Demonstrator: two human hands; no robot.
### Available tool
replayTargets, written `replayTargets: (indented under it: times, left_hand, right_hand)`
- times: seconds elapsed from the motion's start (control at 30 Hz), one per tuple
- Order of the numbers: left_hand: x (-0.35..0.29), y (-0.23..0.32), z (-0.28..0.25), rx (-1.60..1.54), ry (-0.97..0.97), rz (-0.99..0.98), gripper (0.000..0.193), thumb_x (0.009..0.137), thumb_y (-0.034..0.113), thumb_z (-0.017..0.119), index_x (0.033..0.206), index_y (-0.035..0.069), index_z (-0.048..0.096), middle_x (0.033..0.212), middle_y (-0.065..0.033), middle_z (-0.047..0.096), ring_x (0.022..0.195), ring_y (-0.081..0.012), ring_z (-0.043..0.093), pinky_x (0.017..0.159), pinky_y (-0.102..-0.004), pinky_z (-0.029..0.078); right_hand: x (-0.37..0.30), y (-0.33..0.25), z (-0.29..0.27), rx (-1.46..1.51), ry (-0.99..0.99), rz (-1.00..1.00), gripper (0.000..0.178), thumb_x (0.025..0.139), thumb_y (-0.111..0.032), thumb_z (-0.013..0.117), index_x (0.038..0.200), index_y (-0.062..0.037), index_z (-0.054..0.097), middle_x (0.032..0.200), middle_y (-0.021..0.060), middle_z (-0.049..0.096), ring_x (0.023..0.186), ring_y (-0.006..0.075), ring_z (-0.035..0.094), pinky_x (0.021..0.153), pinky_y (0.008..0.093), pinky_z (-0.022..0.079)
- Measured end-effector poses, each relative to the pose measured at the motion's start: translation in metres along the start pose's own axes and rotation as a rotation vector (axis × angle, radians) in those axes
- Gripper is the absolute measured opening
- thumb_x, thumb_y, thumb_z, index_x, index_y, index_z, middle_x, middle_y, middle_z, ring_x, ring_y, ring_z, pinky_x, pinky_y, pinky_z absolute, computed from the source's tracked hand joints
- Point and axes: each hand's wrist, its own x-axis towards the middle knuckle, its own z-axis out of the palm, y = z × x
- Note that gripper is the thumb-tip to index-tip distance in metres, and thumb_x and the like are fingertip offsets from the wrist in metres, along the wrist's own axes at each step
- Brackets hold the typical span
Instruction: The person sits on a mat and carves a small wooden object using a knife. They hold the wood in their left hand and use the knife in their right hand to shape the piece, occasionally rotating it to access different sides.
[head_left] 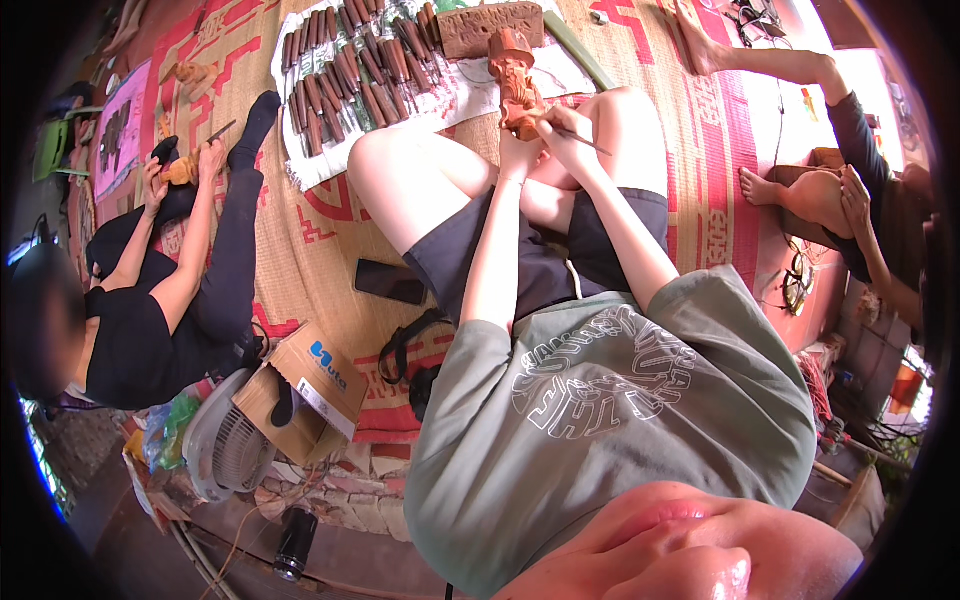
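A reddish-brown carved wooden figure [517, 88] stands tilted in front of my crossed legs, its top near a carved wooden block. My left hand [519, 158] is closed around its lower end. My right hand [570, 145] grips a thin carving tool [594, 144] close against the figure's lower part; the handle's end sticks out to the right, and the working tip is hidden. Beyond my knees, several wood-handled chisels [350, 70] lie in rows on a white cloth [305, 172].
The carved block [490, 30] and a greenish bar [580, 52] lie on the cloth. A phone [390, 282] rests on the patterned mat [310, 265]. A cardboard box [325, 375] and a fan [225, 440] stand behind left. Co-workers sit left, carving wood, and right.
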Motion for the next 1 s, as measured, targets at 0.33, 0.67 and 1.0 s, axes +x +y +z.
replayTargets:
  times: [0.33, 0.67, 1.0]
  left_hand:
    - [0.006, -0.010, -0.002, 0.065, -0.005, 0.055, 0.029, 0.073, 0.016, 0.068, 0.091, -0.003, 0.057, 0.074, -0.0111, 0.063, 0.056, -0.0120, 0.059, 0.042, -0.0234, 0.045]
    - [0.010, -0.008, -0.002, 0.084, -0.040, 0.001, 0.041, 0.065, 0.014, 0.074, 0.095, -0.001, 0.049, 0.067, -0.0099, 0.060, 0.047, -0.0134, 0.057, 0.040, -0.0243, 0.045]
    - [0.008, -0.001, 0.001, 0.085, 0.010, 0.032, 0.041, 0.066, 0.014, 0.073, 0.095, -0.004, 0.051, 0.063, -0.0089, 0.059, 0.046, -0.0123, 0.055, 0.040, -0.0244, 0.044]
  right_hand:
    - [0.001, -0.021, -0.001, -0.081, 0.038, -0.078, 0.013, 0.073, -0.013, 0.060, 0.075, 0.0000, 0.057, 0.062, 0.0101, 0.054, 0.060, 0.0202, 0.056, 0.059, 0.0321, 0.046]
    - [0.006, -0.037, -0.009, -0.145, -0.013, -0.056, 0.015, 0.075, -0.014, 0.061, 0.083, -0.0012, 0.061, 0.067, 0.0124, 0.062, 0.061, 0.0165, 0.061, 0.057, 0.0279, 0.048]
    - [0.002, -0.029, -0.007, -0.159, -0.002, -0.055, 0.014, 0.076, -0.013, 0.061, 0.079, 0.0008, 0.057, 0.068, 0.0123, 0.057, 0.060, 0.0184, 0.056, 0.056, 0.0311, 0.045]
